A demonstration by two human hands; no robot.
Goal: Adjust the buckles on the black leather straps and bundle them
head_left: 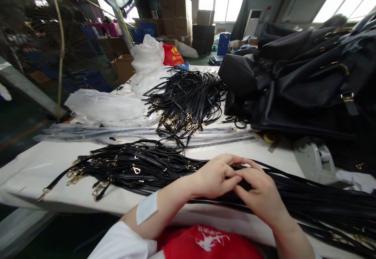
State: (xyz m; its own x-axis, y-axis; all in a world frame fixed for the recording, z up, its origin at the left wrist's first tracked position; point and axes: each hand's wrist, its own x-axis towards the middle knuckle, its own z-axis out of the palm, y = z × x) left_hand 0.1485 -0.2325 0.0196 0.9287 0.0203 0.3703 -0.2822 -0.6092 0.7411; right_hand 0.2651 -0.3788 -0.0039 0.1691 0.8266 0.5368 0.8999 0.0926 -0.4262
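Note:
My left hand (219, 176) and my right hand (258, 188) meet at the fingertips, over a long bundle of black straps (152, 165). The fingers of both are bent and pressed together in a pinch. Whatever lies between them, if anything, is hidden or too small to make out. Gold-coloured metal clasps (136, 169) show among the straps, most of them at the bundle's left end. Further back lies a second heap of thin black straps (190, 90), its gold clasps facing me.
Black bags (305, 83) are piled high at the right. Clear plastic bags (108, 108) lie at the left of the white table (44, 165), with long plastic-wrapped strips (96, 133) across it. A pale device (314, 159) stands below the bags. Cardboard boxes (176, 16) are stacked behind.

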